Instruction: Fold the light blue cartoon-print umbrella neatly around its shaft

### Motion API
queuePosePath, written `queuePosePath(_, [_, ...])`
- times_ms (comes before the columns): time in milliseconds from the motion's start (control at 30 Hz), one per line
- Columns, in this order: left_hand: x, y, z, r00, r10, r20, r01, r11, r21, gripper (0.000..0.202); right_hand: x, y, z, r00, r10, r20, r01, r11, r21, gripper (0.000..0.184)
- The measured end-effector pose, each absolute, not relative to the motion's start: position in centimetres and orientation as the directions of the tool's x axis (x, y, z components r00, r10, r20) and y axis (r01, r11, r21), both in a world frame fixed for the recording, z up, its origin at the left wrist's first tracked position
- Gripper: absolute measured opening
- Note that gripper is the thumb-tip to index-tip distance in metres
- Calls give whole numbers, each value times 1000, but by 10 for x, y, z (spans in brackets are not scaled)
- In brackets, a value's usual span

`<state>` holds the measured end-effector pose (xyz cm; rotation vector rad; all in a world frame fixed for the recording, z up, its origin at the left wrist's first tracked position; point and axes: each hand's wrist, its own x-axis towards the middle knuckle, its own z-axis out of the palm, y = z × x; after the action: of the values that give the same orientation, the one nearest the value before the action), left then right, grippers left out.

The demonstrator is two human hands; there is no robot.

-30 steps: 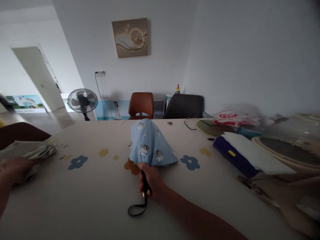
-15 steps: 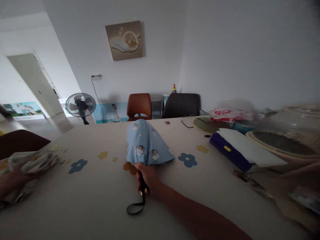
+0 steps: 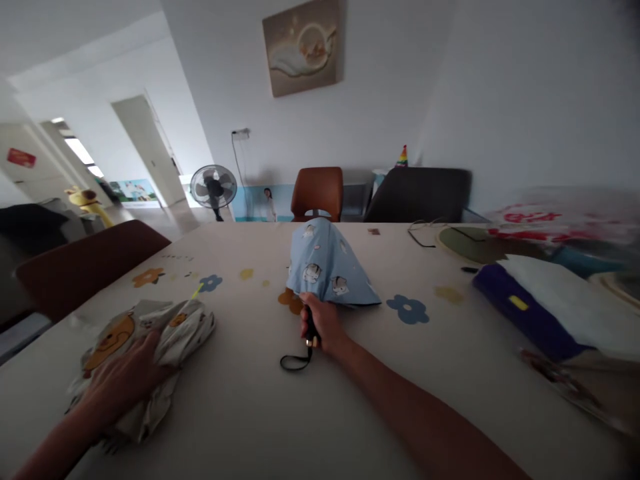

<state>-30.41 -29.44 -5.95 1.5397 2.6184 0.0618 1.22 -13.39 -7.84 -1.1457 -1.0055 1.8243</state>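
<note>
In the middle of the table, my right hand is wrapped round the black handle of a light blue umbrella with white animal prints. Its canopy is loosely folded, pointing away from me, and a black wrist strap loops from the handle's end onto the tablecloth. My left hand lies with fingers stretched over a crumpled pale cloth at the left, which has orange cartoon prints. What kind of cloth item it is I cannot tell. A thin yellow strip sticks up at its far edge.
On the right lie a dark purple item with a yellow tab, a white sheet, eyeglasses and a red-and-white plastic bag. Chairs stand beyond the table's far edge; a fan is on the floor behind.
My view has turned left. The pale cloth and my left hand have moved rightward and nearer, uncovering an orange flower print. My right hand still grips the umbrella, which stays about in place.
</note>
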Motion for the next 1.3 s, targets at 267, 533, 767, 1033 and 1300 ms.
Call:
queuePosePath(267, [-276,-280,1,-319,946,-51,934,306,-183,69,11,-136,-71,-278,894,-351,-184,-408,-894,33])
queuePosePath(533, [-198,-152,56,135,987,86,963,-152,223,58,12,-138,-67,-287,871,-398,-163,-454,-876,37])
queuePosePath(767, [-102,-49,44,185,849,494,780,-433,452,22,13,-140,-67,-280,871,-403,-157,-456,-876,37])
queuePosePath(1033, [-106,-84,-3,49,881,470,427,-444,787,19,11,-138,-70,-258,871,-417,-60,-446,-893,38])
queuePosePath(1300, [-111,-72,-22,4,829,559,564,-463,684,40,6,-143,-71,-193,922,-336,33,-336,-941,45])
